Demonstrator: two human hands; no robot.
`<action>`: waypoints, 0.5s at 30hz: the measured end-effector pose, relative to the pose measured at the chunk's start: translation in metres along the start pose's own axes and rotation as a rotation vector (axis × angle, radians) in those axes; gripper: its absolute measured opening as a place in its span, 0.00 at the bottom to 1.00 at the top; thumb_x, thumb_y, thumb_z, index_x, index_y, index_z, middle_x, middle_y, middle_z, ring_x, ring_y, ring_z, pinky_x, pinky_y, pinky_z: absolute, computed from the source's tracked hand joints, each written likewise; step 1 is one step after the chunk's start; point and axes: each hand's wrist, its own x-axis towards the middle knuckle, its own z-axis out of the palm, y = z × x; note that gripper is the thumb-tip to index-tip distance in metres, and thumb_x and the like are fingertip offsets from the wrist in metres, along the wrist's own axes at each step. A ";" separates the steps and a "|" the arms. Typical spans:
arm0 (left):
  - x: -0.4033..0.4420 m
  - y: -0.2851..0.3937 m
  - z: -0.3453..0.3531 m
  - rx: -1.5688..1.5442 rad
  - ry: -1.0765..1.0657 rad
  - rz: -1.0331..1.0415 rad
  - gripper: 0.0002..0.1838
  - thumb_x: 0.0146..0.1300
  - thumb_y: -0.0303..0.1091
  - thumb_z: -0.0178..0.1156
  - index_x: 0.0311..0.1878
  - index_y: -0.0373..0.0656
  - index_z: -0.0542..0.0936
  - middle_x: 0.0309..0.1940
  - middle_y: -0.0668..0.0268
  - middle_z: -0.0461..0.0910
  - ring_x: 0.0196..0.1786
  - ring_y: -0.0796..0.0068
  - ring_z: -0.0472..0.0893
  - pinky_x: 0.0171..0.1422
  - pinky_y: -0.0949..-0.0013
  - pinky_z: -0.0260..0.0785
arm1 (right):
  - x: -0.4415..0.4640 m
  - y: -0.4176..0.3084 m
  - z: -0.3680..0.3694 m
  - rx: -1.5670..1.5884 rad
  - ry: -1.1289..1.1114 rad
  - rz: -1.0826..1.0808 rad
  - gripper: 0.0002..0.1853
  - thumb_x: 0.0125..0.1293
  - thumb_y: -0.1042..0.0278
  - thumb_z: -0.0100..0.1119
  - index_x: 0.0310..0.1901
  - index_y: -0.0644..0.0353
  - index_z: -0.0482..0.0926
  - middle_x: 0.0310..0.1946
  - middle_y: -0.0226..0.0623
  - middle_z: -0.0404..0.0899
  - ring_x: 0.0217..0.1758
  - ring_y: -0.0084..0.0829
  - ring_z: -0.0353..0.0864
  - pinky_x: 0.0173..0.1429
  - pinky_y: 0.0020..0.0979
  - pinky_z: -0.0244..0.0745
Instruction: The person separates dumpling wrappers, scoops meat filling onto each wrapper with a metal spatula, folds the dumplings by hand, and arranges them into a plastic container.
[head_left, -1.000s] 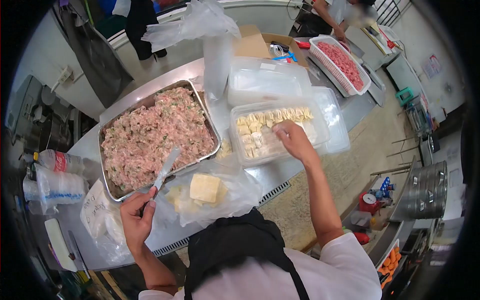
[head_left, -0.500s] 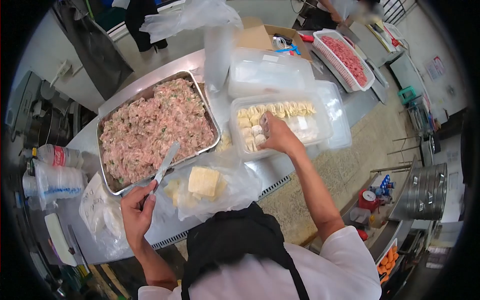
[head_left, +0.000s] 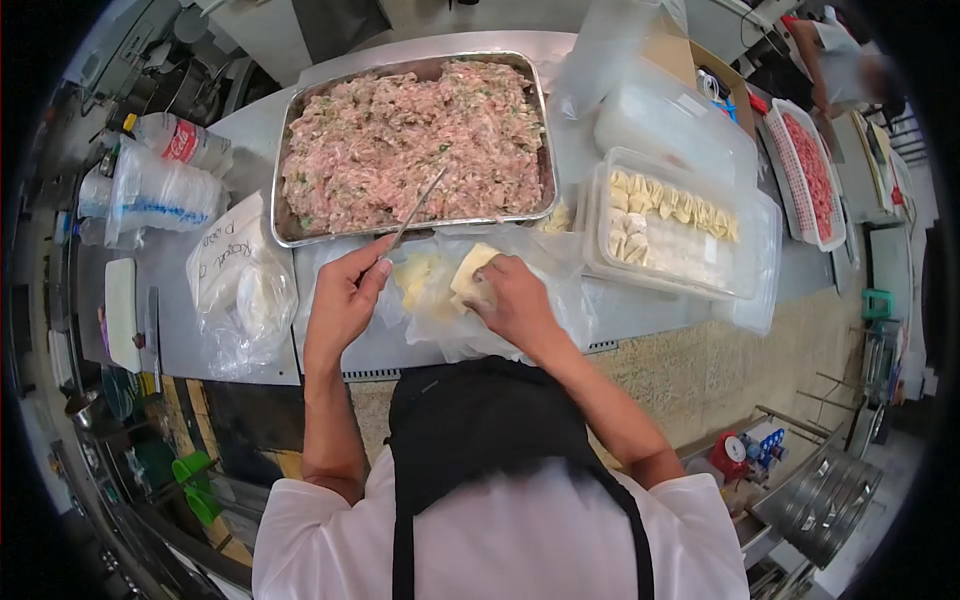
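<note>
My left hand (head_left: 345, 295) is closed around the handle of a metal spreading knife (head_left: 420, 205). Its blade points up over the near side of a steel tray (head_left: 552, 160) heaped with minced meat filling (head_left: 400, 140). On a crumpled plastic sheet (head_left: 555, 290) sits a stack of square dumpling wrappers (head_left: 472, 264). The bent fingers of my right hand (head_left: 520, 308) grip the stack's right side; how many wrappers they pinch is hidden. To the right, a clear plastic box (head_left: 600, 235) holds rows of folded dumplings (head_left: 670, 203).
A white basket of ground meat (head_left: 808, 180) stands at the far right, near another person (head_left: 835, 60). Plastic lids (head_left: 680, 120) lie behind the dumpling box. On the left are a bottle (head_left: 180, 140), bagged cups (head_left: 165, 195), a white plastic bag (head_left: 240, 280) and a knife (head_left: 153, 335).
My right hand has moved left from the dumpling box to the wrapper stack. The left hand still holds the spreading knife by the tray. The camera view has turned and shifted.
</note>
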 end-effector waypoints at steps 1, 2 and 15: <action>-0.002 0.001 -0.002 0.001 0.007 -0.003 0.18 0.69 0.26 0.60 0.61 0.38 0.81 0.29 0.71 0.76 0.30 0.84 0.69 0.35 0.74 0.64 | -0.002 0.008 0.011 0.004 -0.004 -0.006 0.10 0.53 0.69 0.73 0.35 0.61 0.83 0.35 0.43 0.81 0.41 0.48 0.81 0.45 0.42 0.79; -0.004 0.003 -0.005 -0.024 0.038 -0.041 0.17 0.68 0.25 0.61 0.59 0.38 0.82 0.28 0.69 0.76 0.30 0.80 0.72 0.35 0.72 0.66 | -0.004 0.015 0.022 -0.077 -0.065 0.031 0.10 0.53 0.68 0.73 0.35 0.62 0.83 0.35 0.43 0.81 0.41 0.48 0.81 0.45 0.43 0.79; 0.080 0.000 -0.012 0.962 -0.008 0.246 0.03 0.47 0.20 0.58 0.28 0.34 0.79 0.33 0.52 0.81 0.42 0.48 0.81 0.47 0.53 0.74 | 0.001 0.049 -0.021 0.874 0.065 0.556 0.10 0.75 0.62 0.58 0.48 0.60 0.78 0.41 0.35 0.82 0.43 0.26 0.78 0.49 0.29 0.73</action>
